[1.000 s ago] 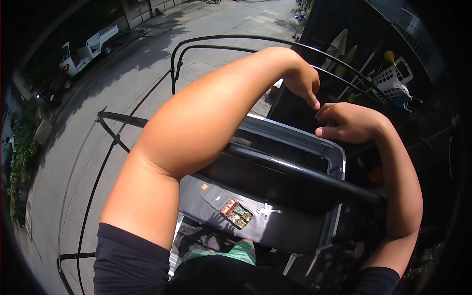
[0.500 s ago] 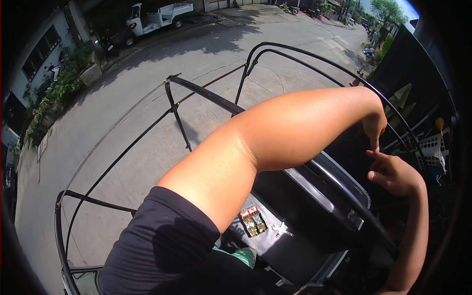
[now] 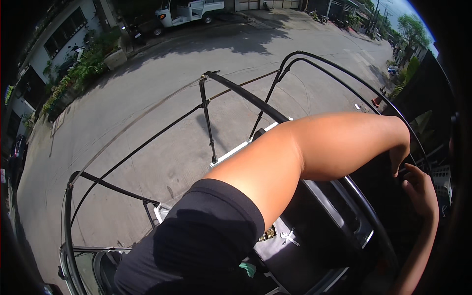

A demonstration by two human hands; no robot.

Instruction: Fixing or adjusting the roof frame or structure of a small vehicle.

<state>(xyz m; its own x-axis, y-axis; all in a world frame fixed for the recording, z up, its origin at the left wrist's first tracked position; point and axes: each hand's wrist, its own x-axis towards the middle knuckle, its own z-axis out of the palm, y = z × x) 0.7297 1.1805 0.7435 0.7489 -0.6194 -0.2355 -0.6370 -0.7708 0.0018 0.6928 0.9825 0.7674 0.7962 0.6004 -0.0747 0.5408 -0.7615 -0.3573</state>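
My left arm stretches across the middle to the right. At its end, my left hand (image 3: 400,156) bends down beside the black tube frame (image 3: 388,105), fingers pressed together; whatever they hold is too small or hidden. Close against its fingertips is my right hand (image 3: 422,191), raised from the lower right, its fingers bent and its thumb apart, with nothing visible in it. Below my left arm, metal wrenches (image 3: 290,237) lie crossed on a grey surface (image 3: 273,250). Beside them a box of small brass-coloured parts (image 3: 268,234) shows partly; my arm and sleeve hide the rest.
Black tubes form an open frame around me, over a dark vehicle body with long rails (image 3: 366,201). A concrete road (image 3: 162,152) lies beyond. A white three-wheeler (image 3: 189,12) stands at the far side. A white perforated basket (image 3: 443,184) is at the right.
The view has shifted, so the frame and road sit further right and both hands stand nearer the right edge. More of the parts box is hidden behind my arm. The hands stay together.
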